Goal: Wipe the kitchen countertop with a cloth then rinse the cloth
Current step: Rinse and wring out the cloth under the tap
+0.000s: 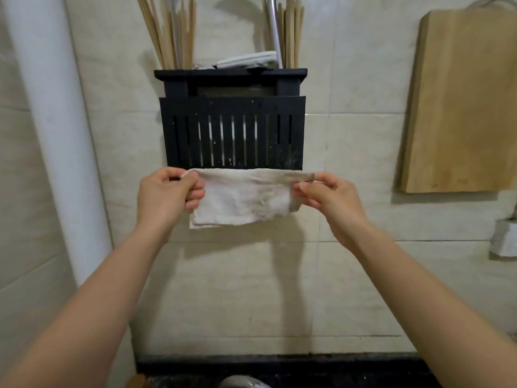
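Two hands hold the cloth (pixel 243 200) stretched flat at the middle of the view, just in front of the lower edge of the black slatted rack (pixel 232 130), which hangs on the tiled wall at 12 o'clock from it. The left hand (pixel 165 191) pinches the cloth's top corner at 9 o'clock, thumb over curled fingers. The right hand (pixel 327 197) pinches the opposite corner at 3 o'clock, so each grip is closed on fabric and the top hem runs taut between them. The cloth looks doubled over and carries grey-brown stains, heaviest toward the right hand. The dark desk (pixel 279 365) lies well below at 6 o'clock, a wooden cutting board (pixel 458 102) hangs at 2 o'clock, and chopsticks (pixel 167 32) stand in the rack's top. Judging by the stains, the cloth seems used and due for rinsing, though whether it is wet cannot be told. To handle it well, both pinches want even tension so the hem sits level, and the soiled face is best kept off the wall and rack.
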A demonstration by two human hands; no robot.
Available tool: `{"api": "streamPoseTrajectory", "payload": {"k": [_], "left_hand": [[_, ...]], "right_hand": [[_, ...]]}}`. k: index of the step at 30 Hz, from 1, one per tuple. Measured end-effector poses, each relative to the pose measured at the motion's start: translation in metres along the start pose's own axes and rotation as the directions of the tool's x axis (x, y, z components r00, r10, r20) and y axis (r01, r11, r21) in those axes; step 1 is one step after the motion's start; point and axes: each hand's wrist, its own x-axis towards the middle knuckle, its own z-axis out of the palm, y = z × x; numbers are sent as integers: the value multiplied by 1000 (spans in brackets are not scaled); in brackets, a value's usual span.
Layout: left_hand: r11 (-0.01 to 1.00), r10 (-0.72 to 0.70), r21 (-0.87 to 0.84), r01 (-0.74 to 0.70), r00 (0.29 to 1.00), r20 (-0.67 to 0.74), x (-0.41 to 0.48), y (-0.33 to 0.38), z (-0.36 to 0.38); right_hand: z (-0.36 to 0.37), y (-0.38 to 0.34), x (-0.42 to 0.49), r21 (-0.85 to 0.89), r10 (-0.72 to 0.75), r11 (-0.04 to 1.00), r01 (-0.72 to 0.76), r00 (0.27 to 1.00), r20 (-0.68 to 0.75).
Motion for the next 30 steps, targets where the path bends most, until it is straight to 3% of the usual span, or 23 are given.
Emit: {"api": "streamPoseTrajectory", "payload": {"k": [3,5,8,12,15,20,23,25,27,29,30], "left_hand": [[948,196,259,-186,981,-14,3,-11,1],[855,314,400,-329,944,105,-6,-22,-3],[647,392,566,-511,860,327,-13,-38,-9],[383,344,697,-606,794,502,2,-49,-16],[257,240,734,-628,777,581,17,-51,-16],[257,54,792,-554,827,560,37,-39,-14],[401,-25,780,-480,846,533,41,-35,-16],[430,-27,767,-476,843,538,39,-35,-21],[415,-8,768,-487,842,539,38,-38,-26],[416,-3,773,-479,849,528,36,-42,-30],[405,4,778,-480,852,524,34,-43,-31]], "right_hand": [[10,13,-3,-304,-188,929,210,977,98],[11,25,-11,-568,-271,737,366,930,248],[7,41,-12,-727,-417,413,549,823,386],[6,41,1,-821,-299,98,562,803,515],[9,35,8,-839,-196,15,543,825,531],[16,30,25,-898,-70,209,388,921,382],[18,31,30,-906,-47,303,297,954,297],[16,33,30,-870,-45,409,276,958,283],[13,32,31,-787,0,577,218,964,267],[9,24,30,-587,40,805,88,979,201],[8,20,29,-500,75,866,14,985,157]]}}
